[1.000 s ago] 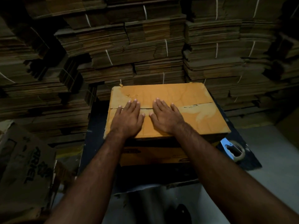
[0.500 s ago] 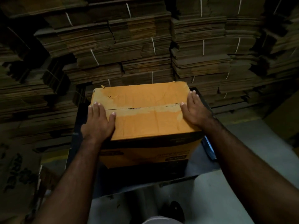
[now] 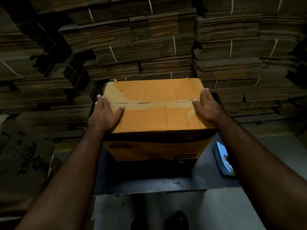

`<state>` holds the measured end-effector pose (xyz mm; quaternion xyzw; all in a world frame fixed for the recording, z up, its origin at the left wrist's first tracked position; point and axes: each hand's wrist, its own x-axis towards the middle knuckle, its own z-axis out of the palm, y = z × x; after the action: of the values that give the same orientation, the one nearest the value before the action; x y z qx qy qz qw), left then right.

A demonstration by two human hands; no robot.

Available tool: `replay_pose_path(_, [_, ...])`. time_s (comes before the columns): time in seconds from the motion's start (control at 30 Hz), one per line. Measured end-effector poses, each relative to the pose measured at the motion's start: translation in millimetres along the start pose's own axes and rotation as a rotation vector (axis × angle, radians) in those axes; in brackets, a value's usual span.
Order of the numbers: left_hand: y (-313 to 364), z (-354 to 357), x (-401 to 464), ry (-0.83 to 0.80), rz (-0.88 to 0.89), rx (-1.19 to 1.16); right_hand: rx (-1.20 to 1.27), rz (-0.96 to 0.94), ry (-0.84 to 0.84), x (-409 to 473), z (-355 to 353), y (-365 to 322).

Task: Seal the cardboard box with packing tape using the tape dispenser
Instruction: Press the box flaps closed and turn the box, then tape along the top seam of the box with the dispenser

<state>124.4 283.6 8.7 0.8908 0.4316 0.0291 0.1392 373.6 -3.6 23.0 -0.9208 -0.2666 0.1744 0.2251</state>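
While bundled cardboard stacks (image 3: 162,47) fill the background, a flat carton (image 3: 25,156) at left reads "ARIEL". The orange box (image 3: 154,113), flaps closed and seam untaped, sits on the dark bench (image 3: 149,185). Both hands have slid outward: left hand (image 3: 106,113) and right hand (image 3: 206,107) lie flat at its side edges. The blue dispenser (image 3: 222,160) lies right of the box.

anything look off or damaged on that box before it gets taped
Yes: the cardboard box top shows pale, scuffed patches along its centre seam, like old tape was torn off, and a frayed bit at the far left corner. Flaps lie closed.
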Motion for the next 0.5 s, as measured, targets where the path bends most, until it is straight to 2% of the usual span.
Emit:
replay_pose_path(0.1, [0.5,-3.2,-8.6,-0.002,-0.153,-0.072,0.064,-0.053,-0.024,2.2,-3.6,5.9])
replay_pose_path(0.2, [6.4,-5.7,-20.3,0.093,-0.1,0.031,0.198,-0.058,-0.009,-3.3,-9.4,13.9])
replay_pose_path(0.3, [31.9,1.4,-29.4,0.268,0.072,0.108,0.425,0.029,0.132,-22.7,-7.3,34.5])
replay_pose_path(0.4, [67.0,17.3,-44.4,0.209,0.315,0.019,0.443,0.104,0.37,-42.9,11.8,83.2])
replay_pose_path(0.5, [100.0,36.1,-60.3,0.172,0.572,0.062,0.32,0.261,0.365,-60.1,43.4,141.3])
